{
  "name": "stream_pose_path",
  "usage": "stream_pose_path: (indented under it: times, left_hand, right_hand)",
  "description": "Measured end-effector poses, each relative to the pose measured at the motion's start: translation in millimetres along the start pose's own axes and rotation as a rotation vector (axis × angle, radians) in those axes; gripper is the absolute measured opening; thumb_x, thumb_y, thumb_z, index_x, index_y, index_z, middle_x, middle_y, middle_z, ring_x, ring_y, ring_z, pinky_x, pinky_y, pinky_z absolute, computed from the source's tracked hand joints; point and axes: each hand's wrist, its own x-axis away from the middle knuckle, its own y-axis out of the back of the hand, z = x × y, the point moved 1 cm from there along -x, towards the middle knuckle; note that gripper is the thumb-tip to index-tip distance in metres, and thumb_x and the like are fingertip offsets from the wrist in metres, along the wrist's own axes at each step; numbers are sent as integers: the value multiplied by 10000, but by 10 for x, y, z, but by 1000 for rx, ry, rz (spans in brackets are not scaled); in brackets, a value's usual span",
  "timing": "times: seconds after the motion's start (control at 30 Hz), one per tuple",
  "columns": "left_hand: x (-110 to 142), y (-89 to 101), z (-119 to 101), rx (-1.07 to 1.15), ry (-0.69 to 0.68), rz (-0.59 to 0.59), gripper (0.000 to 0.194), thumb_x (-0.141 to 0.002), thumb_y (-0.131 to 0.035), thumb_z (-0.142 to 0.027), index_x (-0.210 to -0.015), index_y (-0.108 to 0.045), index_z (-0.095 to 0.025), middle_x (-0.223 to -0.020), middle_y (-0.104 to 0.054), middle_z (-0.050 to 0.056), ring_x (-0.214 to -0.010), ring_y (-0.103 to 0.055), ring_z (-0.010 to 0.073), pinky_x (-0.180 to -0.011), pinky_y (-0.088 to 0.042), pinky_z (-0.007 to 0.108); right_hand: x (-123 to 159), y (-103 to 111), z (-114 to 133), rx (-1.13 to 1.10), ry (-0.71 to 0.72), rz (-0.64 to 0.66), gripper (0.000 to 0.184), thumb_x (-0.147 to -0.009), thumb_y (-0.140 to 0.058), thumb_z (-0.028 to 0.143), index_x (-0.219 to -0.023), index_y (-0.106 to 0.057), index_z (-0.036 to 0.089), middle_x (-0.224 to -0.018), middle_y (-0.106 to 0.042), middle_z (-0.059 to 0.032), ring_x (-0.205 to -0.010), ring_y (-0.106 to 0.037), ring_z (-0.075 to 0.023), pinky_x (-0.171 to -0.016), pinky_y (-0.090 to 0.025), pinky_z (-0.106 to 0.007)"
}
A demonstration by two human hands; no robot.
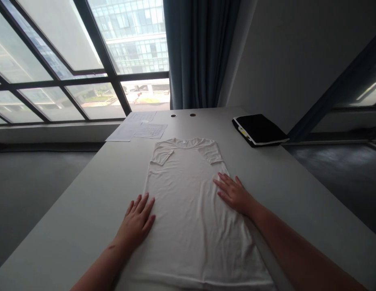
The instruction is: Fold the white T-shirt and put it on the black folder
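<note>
A white T-shirt (188, 202) lies spread flat on the grey table (85, 210), collar away from me, both short sleeves folded in over the chest. My left hand (136, 222) rests palm down on the shirt's left edge, fingers stretched out flat. My right hand (233, 193) lies palm down on the shirt's right side, fingers spread and flat. Neither hand holds anything.
Several sheets of paper (139, 127) lie at the table's far left. A black folder with a white edge (258, 129) sits at the far right. Two round cable holes (182, 115) are near the far edge. A window and a dark curtain (200, 52) stand behind.
</note>
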Motion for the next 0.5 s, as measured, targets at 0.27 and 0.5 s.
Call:
stream_pose_path:
  times: [0.27,0.5]
  left_hand:
    - [444,-28,27,9,39,-32,610,-1017,-439,-463,-1607,-419,-311,-1711,-300,33,-1592,-302,278,-1302,-296,512]
    - [652,-131,102,-10,25,-103,601,-1021,-431,-473,-1595,-448,-296,-1698,-335,45,-1574,-341,298,-1287,-320,511]
  right_hand:
    - [658,-117,99,69,-66,16,593,-1044,-375,477,-1621,-414,346,-1727,-252,-60,-1591,-249,-331,-1241,-234,-674]
    - [1188,-212,213,68,-38,-51,573,-1058,-368,438,-1616,-427,325,-1712,-285,-75,-1573,-295,-345,-1217,-280,-688]
